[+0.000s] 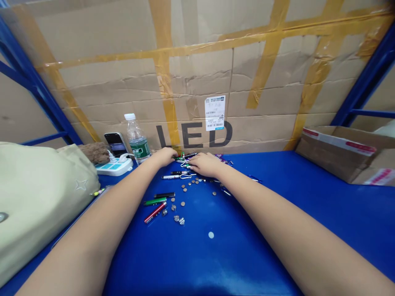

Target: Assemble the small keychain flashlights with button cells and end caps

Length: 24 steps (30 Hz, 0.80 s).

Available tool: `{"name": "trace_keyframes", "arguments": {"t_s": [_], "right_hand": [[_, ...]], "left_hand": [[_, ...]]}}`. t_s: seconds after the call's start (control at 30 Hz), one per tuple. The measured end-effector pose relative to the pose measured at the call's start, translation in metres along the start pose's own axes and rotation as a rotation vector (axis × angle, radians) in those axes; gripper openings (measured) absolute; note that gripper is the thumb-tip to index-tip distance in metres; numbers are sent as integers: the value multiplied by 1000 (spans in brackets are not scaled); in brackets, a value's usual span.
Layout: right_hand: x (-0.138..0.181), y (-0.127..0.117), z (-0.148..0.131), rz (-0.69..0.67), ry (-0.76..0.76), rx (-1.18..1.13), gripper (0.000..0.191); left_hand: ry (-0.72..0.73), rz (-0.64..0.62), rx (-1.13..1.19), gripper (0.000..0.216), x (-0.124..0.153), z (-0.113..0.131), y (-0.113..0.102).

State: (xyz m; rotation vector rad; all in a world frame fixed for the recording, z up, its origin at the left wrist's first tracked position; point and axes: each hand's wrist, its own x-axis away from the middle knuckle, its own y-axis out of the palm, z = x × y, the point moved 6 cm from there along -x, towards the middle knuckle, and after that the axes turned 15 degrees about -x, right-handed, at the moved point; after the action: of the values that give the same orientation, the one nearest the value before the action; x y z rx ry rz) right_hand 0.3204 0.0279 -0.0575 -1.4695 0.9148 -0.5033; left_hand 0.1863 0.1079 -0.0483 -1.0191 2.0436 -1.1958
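Observation:
Both arms reach to the back of the blue table. My left hand [167, 156] has its fingers curled down at the left edge of a pile of small pen torches [189, 156] with metal clips; what is between its fingertips is hidden. Just to the right, my right hand [204, 164] lies over the pile, fingers stretched leftward and touching it. In front lie a silver pen torch [170, 177] with a clip, a black tube [164, 195], a green tube [155, 201] and a red tube [155, 213]. Several button cells [183, 204] are scattered beside them.
A water bottle [138, 142], a phone [116, 143] and a white power strip [115, 167] stand back left. A pale green bag [40, 197] fills the left side. An open cardboard box [336, 156] sits right; a large taped carton [197, 82] walls the back.

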Motion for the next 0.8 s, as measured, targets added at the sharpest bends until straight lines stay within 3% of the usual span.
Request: {"name": "trace_keyframes", "arguments": {"t_s": [0.33,0.5,0.63,0.8], "right_hand": [[-1,1,16,0,59,0,31],[-1,0,17,9,58,31,32],[1,1,17,56,84,15,37],[1,6,18,24,89,-75,39]], "left_hand": [[-63,-132,-106,30,6,-19,11],[23,60,-14,37,-2,3,-5],[165,105,98,39,-9,25,-4],[202,167,139,38,-11,22,1]]}}
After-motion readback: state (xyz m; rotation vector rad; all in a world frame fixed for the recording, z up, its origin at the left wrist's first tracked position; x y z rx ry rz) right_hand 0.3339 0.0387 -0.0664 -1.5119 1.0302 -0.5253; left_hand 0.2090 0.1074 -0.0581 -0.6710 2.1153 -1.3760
